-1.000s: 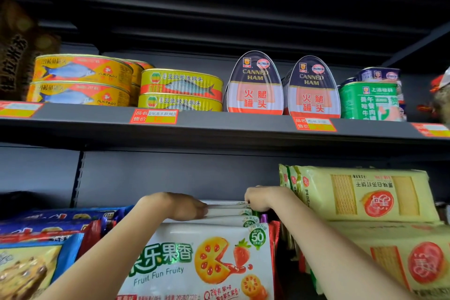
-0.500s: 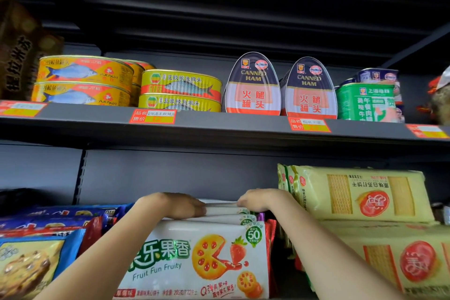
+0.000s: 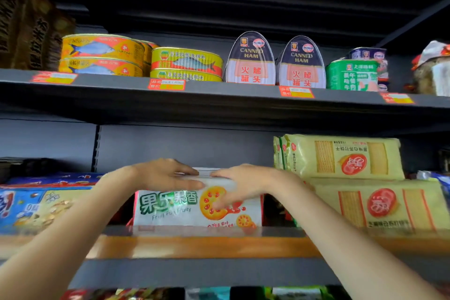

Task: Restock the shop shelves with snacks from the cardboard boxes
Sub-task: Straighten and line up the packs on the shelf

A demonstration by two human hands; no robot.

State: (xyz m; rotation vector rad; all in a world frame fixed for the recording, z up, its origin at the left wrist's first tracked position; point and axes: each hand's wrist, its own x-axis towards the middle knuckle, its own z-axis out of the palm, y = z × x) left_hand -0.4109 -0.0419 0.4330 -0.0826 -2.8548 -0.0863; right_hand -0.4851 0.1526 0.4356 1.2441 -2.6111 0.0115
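Both hands — left hand [image 3: 165, 174] and right hand [image 3: 243, 184] — lie with relaxed fingers on the white fruit-printed plastic snack packs [image 3: 194, 207], standing on the grey metal shelf [image 3: 207, 231] beneath them.

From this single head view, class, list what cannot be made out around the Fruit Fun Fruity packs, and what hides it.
- Fruit Fun Fruity packs: the number in the row; the front pack and both hands cover those behind.
- Right hand: covers part of the front label.
- Price tags: print too small and blurred.
- Cardboard boxes: outside the frame.
- Lowest shelf goods: cut off by the bottom edge.
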